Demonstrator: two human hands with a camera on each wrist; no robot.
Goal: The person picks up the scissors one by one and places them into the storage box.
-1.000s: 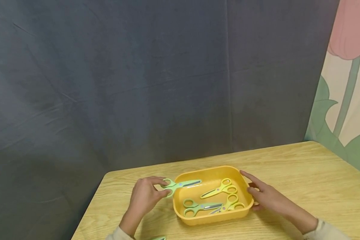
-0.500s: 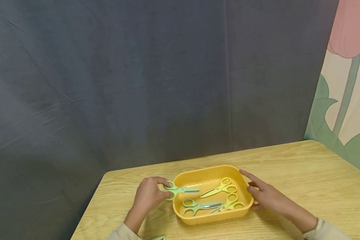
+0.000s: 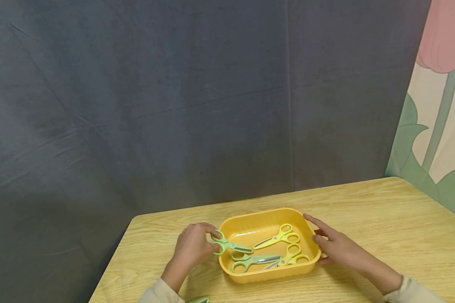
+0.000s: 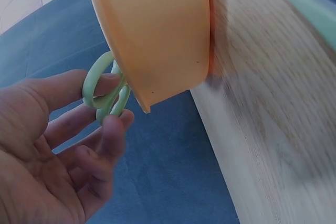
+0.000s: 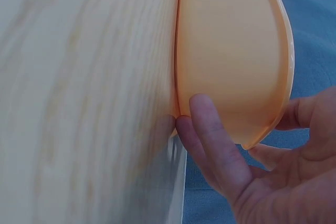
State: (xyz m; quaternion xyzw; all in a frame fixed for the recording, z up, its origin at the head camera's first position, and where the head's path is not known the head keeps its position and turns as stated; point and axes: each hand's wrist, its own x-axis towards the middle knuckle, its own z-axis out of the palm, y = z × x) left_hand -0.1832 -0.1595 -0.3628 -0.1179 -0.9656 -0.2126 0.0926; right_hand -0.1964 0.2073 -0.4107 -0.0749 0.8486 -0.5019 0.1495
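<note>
My left hand [image 3: 195, 246] pinches a pair of green scissors [image 3: 235, 246] by its finger loops at the left rim of a yellow plastic tray [image 3: 265, 277]. The blades point right and slightly down over the tray's inside. My right hand [image 3: 339, 248] holds the tray's right end; in the right wrist view, two fingers [image 5: 210, 135] lie against the outer wall while others reach over the rim. Inside lie another pair of green scissors [image 3: 246, 263], a pair of yellow scissors [image 3: 282, 237] and, crossing the green blades, a second yellow pair [image 3: 291, 256].
A wooden table [image 3: 364, 210] carries the tray, its back edge along a dark cloth [image 3: 212, 105]. Part of another green item [image 3: 201, 300] shows at the head view's bottom edge. A wall with a painted flower [image 3: 440, 118] stands at the right.
My left hand has moved right with the green scissors, whose blades have swung downward, now overlapping the green pair in the tray. The right hand and tray have stayed in place.
</note>
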